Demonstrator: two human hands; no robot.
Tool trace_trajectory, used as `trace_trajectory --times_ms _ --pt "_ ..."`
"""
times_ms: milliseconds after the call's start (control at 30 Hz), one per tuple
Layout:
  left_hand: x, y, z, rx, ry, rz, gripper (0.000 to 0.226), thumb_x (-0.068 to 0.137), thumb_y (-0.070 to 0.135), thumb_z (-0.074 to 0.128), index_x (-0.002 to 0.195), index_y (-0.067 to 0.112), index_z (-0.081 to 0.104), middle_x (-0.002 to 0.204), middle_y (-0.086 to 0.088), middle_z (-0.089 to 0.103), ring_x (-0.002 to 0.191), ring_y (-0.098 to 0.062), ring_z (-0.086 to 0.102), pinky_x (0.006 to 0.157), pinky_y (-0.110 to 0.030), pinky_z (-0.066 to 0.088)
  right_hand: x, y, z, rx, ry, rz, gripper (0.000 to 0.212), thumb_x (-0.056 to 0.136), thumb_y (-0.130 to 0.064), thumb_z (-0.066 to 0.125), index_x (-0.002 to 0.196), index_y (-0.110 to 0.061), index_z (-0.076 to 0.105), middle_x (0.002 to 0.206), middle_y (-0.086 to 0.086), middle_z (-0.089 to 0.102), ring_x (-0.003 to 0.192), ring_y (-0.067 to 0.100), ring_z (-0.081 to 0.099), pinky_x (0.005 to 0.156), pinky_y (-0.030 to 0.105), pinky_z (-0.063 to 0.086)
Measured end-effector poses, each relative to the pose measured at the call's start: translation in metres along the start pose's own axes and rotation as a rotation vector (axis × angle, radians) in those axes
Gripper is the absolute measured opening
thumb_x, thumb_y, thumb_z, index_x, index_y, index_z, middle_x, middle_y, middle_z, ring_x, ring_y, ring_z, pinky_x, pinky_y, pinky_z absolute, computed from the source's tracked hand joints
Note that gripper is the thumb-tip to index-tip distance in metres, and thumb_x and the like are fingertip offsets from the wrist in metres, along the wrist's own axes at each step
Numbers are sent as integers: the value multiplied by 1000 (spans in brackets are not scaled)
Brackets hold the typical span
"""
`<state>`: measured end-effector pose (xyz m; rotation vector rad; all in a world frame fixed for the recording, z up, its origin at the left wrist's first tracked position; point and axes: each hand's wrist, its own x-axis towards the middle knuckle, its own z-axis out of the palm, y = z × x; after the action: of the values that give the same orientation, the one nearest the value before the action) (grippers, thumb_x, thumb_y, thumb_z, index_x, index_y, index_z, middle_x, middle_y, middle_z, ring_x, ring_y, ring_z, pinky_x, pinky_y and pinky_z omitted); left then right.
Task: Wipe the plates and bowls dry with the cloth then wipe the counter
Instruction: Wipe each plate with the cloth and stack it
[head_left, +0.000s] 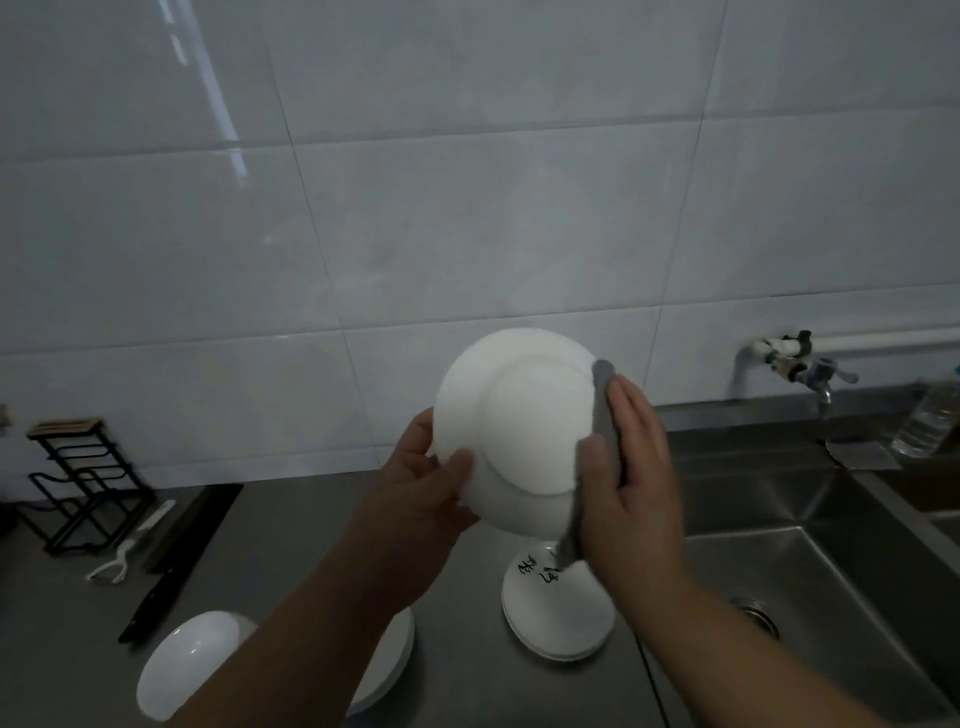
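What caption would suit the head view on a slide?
Left hand holds a white plate upright while right hand wipes its edge with a grey cloth.

The grey counter (291, 545) bears stacked plates (558, 618), a bowl (182, 660), a black rack (83, 483) (far left).

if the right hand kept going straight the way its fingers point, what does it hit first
The right hand, holding the grey cloth against the white plate, points up and away toward the tiled wall. Nothing else shows in that line, so probably the wall, though depth is unclear.
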<state>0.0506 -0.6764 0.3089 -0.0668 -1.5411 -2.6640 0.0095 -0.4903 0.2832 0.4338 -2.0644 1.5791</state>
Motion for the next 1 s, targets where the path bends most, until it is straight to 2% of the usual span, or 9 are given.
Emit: trace_trajectory --times_ms 100,267,333,500,567,700,867,933,1000 --pt "5 15 -10 85 -56 -92 51 89 19 60 140 19 55 133 -15 66 113 -34 67 83 -52 60 42 -1 -17 77 -89 -26 39 97 -9 61 134 -21 66 140 -16 59 131 -10 51 110 11 37" --pt "9 22 -13 84 -74 -130 50 91 23 58 141 19 57 135 -15 65 114 -36 67 78 -57 60 75 -12 -26 109 -317 -95 41 89 -11 58 127 -18 72 136 -10 66 131 -1 56 112 18 40" --pt "9 17 -11 31 -36 -90 47 93 21 60 140 20 57 135 -15 66 114 -35 67 78 -58 60 58 -8 -22 48 -269 -112 46 94 -17 57 140 -20 63 148 -11 56 139 -2 47 116 18 34" --pt "3 7 -4 -61 65 -27 45 92 21 53 136 22 57 132 -8 69 117 -35 68 73 -56 61 -18 6 2 -171 -253 -112 70 105 -47 36 165 -23 10 172 -12 3 157 5 6 126 22 12" --pt "1 1 -2 -93 83 -16 43 91 20 53 133 22 59 129 -8 70 111 -32 71 69 -52 62 -1 7 3 -210 -259 -87 66 106 -45 34 165 -24 13 172 -10 7 156 1 8 126 26 14" --pt "5 -3 2 -141 123 21 45 94 20 51 138 22 55 133 -8 68 116 -34 68 73 -54 61 45 -4 4 -226 -180 -86 60 105 -41 32 161 -21 30 168 -5 27 151 -1 22 122 13 15" --pt "6 -5 12 -153 119 25 44 94 17 53 138 22 55 133 -9 68 120 -34 66 84 -58 60 -12 -9 25 -108 -148 35 68 105 -51 34 165 -33 6 168 -22 -4 154 0 8 122 24 18" --pt "4 -10 14 -143 91 -10 49 92 7 63 139 19 54 134 -12 67 121 -35 65 89 -56 58 -11 -4 23 -44 -50 112 67 104 -48 41 164 -28 19 168 -21 8 151 -3 17 122 25 24" --pt "3 -8 14 -112 56 -50 54 87 6 65 140 16 55 135 -14 66 121 -35 65 91 -54 58 16 2 11 -14 36 115 54 103 -40 49 155 -24 45 159 -12 37 141 -4 38 119 24 35"
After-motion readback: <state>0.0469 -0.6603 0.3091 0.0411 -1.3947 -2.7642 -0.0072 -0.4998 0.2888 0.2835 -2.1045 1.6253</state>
